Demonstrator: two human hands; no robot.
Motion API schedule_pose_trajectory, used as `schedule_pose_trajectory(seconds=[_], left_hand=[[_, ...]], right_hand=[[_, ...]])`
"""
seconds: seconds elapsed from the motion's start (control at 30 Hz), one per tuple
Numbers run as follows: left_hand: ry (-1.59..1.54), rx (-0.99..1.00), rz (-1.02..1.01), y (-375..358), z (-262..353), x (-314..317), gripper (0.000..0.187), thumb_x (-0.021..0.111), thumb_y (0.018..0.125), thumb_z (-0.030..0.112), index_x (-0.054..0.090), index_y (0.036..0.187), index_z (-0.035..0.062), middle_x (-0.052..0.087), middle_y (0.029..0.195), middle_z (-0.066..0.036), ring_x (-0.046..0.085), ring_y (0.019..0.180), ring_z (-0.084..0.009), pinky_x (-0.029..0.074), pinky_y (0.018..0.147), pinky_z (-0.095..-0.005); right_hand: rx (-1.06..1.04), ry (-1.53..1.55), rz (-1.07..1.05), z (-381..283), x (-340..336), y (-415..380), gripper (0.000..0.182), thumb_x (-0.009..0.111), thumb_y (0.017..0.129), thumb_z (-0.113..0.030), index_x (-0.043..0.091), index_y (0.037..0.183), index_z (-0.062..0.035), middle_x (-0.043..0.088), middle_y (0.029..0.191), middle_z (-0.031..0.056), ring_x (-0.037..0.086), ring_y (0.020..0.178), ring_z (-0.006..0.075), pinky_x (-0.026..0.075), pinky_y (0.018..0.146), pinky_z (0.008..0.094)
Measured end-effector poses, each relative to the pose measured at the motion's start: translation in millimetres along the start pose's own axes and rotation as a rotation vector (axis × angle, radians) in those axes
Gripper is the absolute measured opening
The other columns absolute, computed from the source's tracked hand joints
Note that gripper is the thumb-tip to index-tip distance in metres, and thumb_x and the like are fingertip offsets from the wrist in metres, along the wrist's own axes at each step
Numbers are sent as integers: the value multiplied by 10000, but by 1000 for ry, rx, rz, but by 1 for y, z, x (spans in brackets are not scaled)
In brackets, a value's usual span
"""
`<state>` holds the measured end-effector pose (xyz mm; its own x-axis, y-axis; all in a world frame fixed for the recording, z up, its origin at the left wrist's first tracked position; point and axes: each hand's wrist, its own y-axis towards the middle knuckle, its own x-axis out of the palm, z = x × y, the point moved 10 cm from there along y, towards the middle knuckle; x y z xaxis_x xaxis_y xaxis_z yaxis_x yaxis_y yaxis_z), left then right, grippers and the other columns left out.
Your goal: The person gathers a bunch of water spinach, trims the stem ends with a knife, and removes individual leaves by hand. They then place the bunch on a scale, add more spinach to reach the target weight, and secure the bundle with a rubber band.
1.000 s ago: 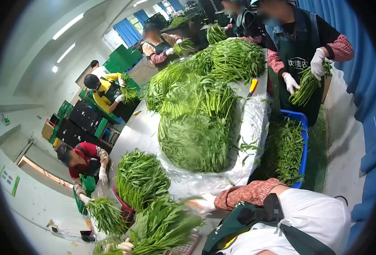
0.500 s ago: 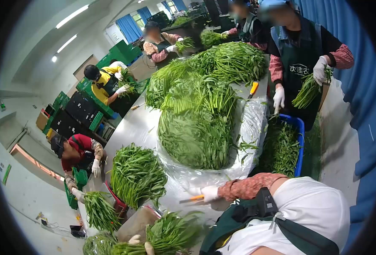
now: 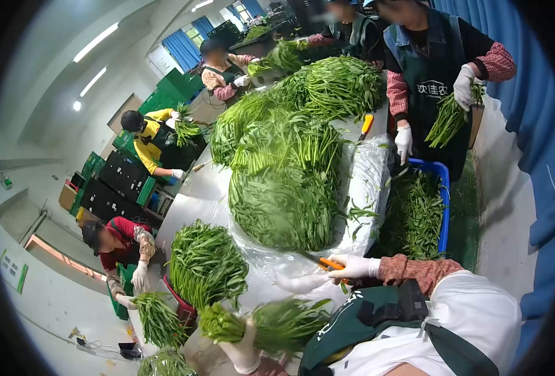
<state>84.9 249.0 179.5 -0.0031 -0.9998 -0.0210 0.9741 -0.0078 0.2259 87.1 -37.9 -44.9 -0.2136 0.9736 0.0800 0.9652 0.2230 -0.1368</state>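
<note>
My left hand (image 3: 243, 348), in a white glove, is closed round a bunch of leafy greens (image 3: 290, 326). The cut-looking stem ends point left and the leaves spread right, partly blurred. My right hand (image 3: 351, 266), also gloved, is closed on a knife (image 3: 333, 263) with an orange handle; its dark blade points up and left, over the plastic sheet. A large heap of greens (image 3: 284, 200) lies beyond it on the plastic (image 3: 368, 182). Nearer my left hand is another pile of greens (image 3: 205, 266).
A blue crate (image 3: 444, 207) of loose leaves stands at the right. Another orange knife (image 3: 366, 125) lies on the table (image 3: 193, 194). A co-worker (image 3: 431, 88) beyond the crate holds greens; others stand around. A red-edged tray (image 3: 180, 301) is by the near pile.
My left hand has lifted the bunch up and to the right from the table's near edge. My right hand has moved right and up with the knife.
</note>
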Motion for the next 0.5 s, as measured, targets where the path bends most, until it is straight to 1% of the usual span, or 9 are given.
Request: schedule_pose_trajectory(seconds=[0.1,0.13,0.2,0.27,0.3,0.4,0.43,0.47,0.5], left_hand=[[68,27,-78,13,-5,31,523,695,682,-101,527,1164,10,582,984,-58,573,868,-151,483,790,-294],[70,-38,-139,16,-13,41,539,712,670,-87,530,1169,7,587,1013,-59,581,914,-165,486,812,-307],[83,22,-230,25,-11,68,473,713,682,-84,549,1117,6,591,969,-59,590,788,-133,490,728,-270],[86,33,-257,26,-2,94,454,690,680,-94,555,1105,-13,596,960,-58,572,778,-111,476,717,-246],[95,63,-279,26,2,105,439,679,683,-95,558,1098,-18,596,955,-55,566,774,-105,471,714,-239],[112,80,-320,24,14,132,375,640,705,-83,576,1071,-31,586,927,-38,543,761,-89,453,699,-219],[133,76,-330,22,19,139,373,639,707,-80,578,1072,-33,583,922,-35,540,759,-89,451,697,-218],[154,71,-338,21,22,143,370,638,710,-76,580,1073,-34,579,918,-32,538,756,-89,449,695,-217],[120,10,-367,21,18,146,410,653,701,-90,580,1101,-30,574,903,-26,534,762,-93,449,705,-226]], right_hand=[[-33,10,102,-9,-18,-16,411,631,911,-280,465,1226,-75,612,811,43,586,619,76,477,537,239],[-33,8,140,-11,-25,-22,410,628,912,-280,458,1220,-69,614,837,50,581,614,75,479,544,239],[-10,-23,199,-27,-33,-38,405,630,913,-270,461,1214,-58,609,808,40,569,610,72,488,574,244],[-47,2,264,-31,-42,-48,429,642,905,-279,465,1228,-57,606,768,19,569,614,67,487,580,239],[-32,-144,336,-32,-50,-53,436,640,893,-343,501,1221,-91,635,739,54,624,621,139,506,587,288],[-166,-737,456,-53,-55,-54,400,615,881,-404,544,1155,-122,657,781,131,662,665,257,523,616,380],[-258,-790,409,-42,-49,-38,346,593,867,-406,581,1098,-149,653,810,177,657,707,337,515,636,445],[-129,-866,287,-40,-39,-27,320,611,849,-355,592,1095,-151,659,834,169,657,739,334,508,644,455],[-222,-928,235,-22,-27,-4,338,618,839,-338,585,1110,-139,657,849,170,654,774,343,507,666,457]])
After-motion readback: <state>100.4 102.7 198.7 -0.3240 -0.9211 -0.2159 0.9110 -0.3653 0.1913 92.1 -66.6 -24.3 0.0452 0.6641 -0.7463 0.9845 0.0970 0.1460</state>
